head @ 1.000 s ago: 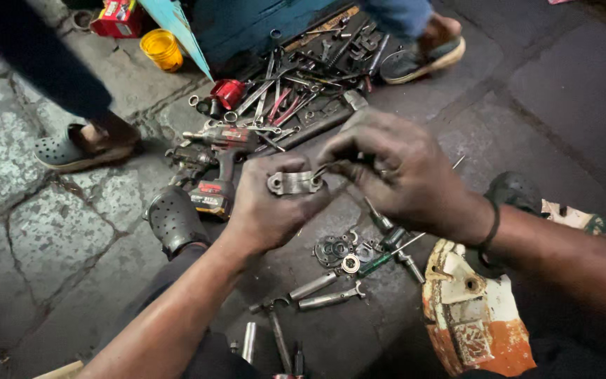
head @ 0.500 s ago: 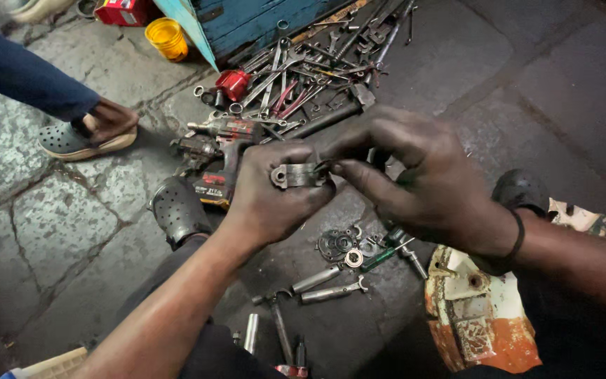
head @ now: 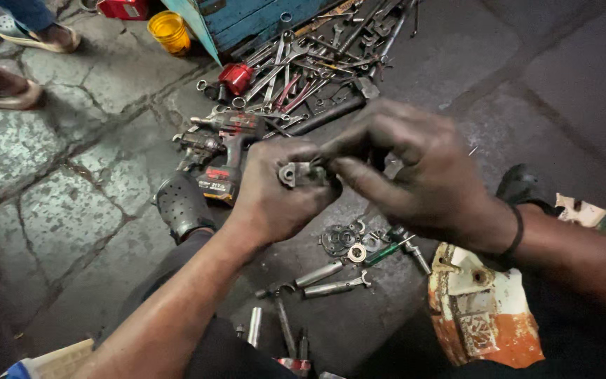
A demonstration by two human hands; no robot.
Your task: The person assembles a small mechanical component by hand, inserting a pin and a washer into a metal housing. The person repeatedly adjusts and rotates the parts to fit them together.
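Note:
My left hand (head: 275, 196) grips a small grey metal part (head: 301, 173) with a round hole at its left end. My right hand (head: 415, 172) reaches in from the right, its fingertips pinched on the same part's right end. Both hands are greasy and held above the stone floor. Directly below them lie a dark round disc and washers (head: 345, 242), a green-handled tool (head: 387, 250) and two metal bolts (head: 327, 281).
A cordless power tool (head: 229, 158) lies left of my hands. A heap of wrenches (head: 310, 67) is spread before a blue box (head: 247, 17), with a red cap (head: 236, 77) and yellow tub (head: 170, 31). Another person's sandalled feet (head: 15, 56) stand top left. A worn orange-white cover (head: 485, 309) lies right.
My hands with the metal part have shifted slightly right and lower in view. The other person's feet have moved further toward the top left corner.

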